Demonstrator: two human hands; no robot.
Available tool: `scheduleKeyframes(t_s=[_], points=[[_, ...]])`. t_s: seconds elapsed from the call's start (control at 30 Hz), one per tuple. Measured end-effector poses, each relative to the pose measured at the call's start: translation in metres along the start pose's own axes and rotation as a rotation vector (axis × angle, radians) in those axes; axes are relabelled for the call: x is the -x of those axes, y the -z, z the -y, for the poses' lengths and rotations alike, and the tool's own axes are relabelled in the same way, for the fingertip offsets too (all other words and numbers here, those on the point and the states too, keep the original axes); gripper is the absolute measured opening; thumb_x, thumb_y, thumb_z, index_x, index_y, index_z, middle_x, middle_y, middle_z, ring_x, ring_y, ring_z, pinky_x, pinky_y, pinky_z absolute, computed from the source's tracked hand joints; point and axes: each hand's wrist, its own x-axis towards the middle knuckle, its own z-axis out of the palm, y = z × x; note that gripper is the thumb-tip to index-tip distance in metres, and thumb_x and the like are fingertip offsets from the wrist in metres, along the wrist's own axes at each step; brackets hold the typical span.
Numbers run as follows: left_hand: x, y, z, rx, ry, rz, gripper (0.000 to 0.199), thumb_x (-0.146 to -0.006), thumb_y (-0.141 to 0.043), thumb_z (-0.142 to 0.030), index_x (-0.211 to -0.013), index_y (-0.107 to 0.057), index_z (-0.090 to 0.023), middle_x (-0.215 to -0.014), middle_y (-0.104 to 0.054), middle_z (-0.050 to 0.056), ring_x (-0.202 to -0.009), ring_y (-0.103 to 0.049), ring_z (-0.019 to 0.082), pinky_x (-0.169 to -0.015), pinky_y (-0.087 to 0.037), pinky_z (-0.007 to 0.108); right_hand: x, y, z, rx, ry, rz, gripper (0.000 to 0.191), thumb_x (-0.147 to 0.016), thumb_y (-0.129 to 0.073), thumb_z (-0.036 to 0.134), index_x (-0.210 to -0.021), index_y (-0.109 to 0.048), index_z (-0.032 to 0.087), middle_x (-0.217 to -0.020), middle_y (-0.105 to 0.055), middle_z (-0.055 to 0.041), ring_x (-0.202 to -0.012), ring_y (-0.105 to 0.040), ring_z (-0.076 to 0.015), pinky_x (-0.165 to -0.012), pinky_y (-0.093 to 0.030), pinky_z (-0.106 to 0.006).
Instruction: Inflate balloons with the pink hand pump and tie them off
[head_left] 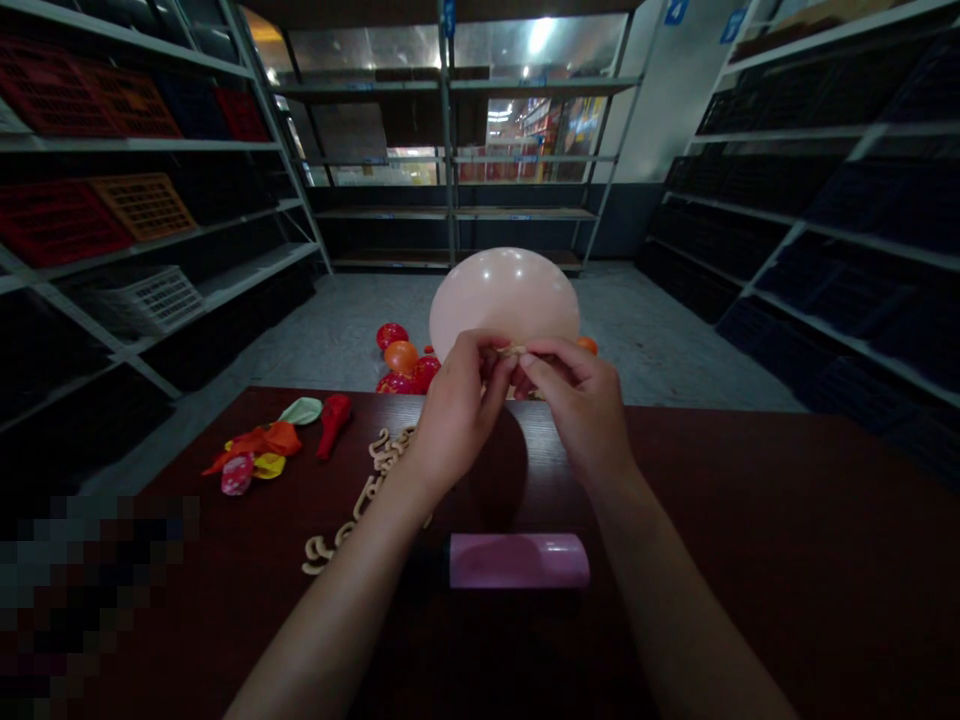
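A large, inflated pale pink balloon (506, 300) is in front of me, beyond the table's far edge. My left hand (465, 400) is closed, its thumb and finger pinching at the balloon's neck. Fingertip to fingertip with it, my right hand (581, 395) is closed in a pinch at the same neck. A small tan bit (513, 350) shows between the fingertips; whether it is the neck or a band around it I cannot tell. Below my hands a pink cylinder (517, 560) with a dark left end, like a balloon pump, lies on its side. Curled tan loops (386, 452) lie by my left forearm.
Uninflated balloons (262, 440) in several colours, with a red one (334, 420) beside them, lie on the dark red table (735, 520) at left. Inflated red and orange balloons (401, 357) are past the far edge. Shelves with crates (146, 205) line both sides.
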Motion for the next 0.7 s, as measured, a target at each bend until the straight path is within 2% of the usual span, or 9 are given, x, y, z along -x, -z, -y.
scheduleKeyframes(t_s=[0.13,0.27,0.4,0.57,0.7], points=[[0.0,0.002,-0.005,-0.026,-0.016,-0.031,0.011,-0.098,-0.061,-0.026,-0.107,-0.062,-0.021,-0.097,-0.067,0.007,-0.088,-0.063,0.018,-0.081,-0.048,0.032,0.002,-0.008,-0.002,-0.084,0.017,-0.059,0.009,-0.082,-0.066,0.031,-0.085,-0.07,0.024,-0.073,-0.07,0.0031,-0.062,-0.064,-0.0127,-0.062,-0.055,-0.028],[-0.002,0.006,-0.012,0.018,0.001,-0.054,0.007,-0.097,-0.062,-0.026,-0.098,-0.066,-0.021,-0.093,-0.068,0.006,-0.083,-0.062,0.017,-0.078,-0.047,0.03,0.004,-0.012,-0.004,-0.116,0.038,-0.078,0.011,-0.083,-0.067,0.033,-0.088,-0.072,0.024,-0.078,-0.072,0.0023,-0.065,-0.065,-0.0132,-0.065,-0.056,-0.029],[-0.003,0.008,-0.011,0.128,0.081,-0.101,0.012,-0.097,-0.062,-0.029,-0.09,-0.066,-0.02,-0.079,-0.065,0.002,-0.072,-0.058,0.014,-0.071,-0.045,0.028,0.007,-0.013,0.0,-0.078,0.041,-0.052,0.013,-0.084,-0.069,0.035,-0.087,-0.072,0.023,-0.077,-0.072,0.0017,-0.065,-0.065,-0.0133,-0.065,-0.055,-0.029],[-0.004,0.005,-0.007,0.3,0.222,-0.137,0.016,-0.095,-0.064,-0.031,-0.084,-0.064,-0.02,-0.074,-0.063,0.001,-0.067,-0.054,0.013,-0.066,-0.043,0.027,0.012,-0.015,0.006,0.033,0.067,-0.048,0.015,-0.088,-0.067,0.035,-0.091,-0.074,0.022,-0.081,-0.074,-0.0008,-0.071,-0.067,-0.0144,-0.068,-0.054,-0.029],[-0.004,0.002,-0.005,0.362,0.299,-0.264,0.018,-0.094,-0.067,-0.032,-0.082,-0.062,-0.02,-0.078,-0.062,0.001,-0.071,-0.055,0.013,-0.068,-0.045,0.026,0.018,-0.019,0.009,0.148,0.088,-0.027,0.019,-0.092,-0.065,0.036,-0.091,-0.075,0.021,-0.078,-0.074,-0.0005,-0.067,-0.067,-0.0139,-0.065,-0.053,-0.028]])
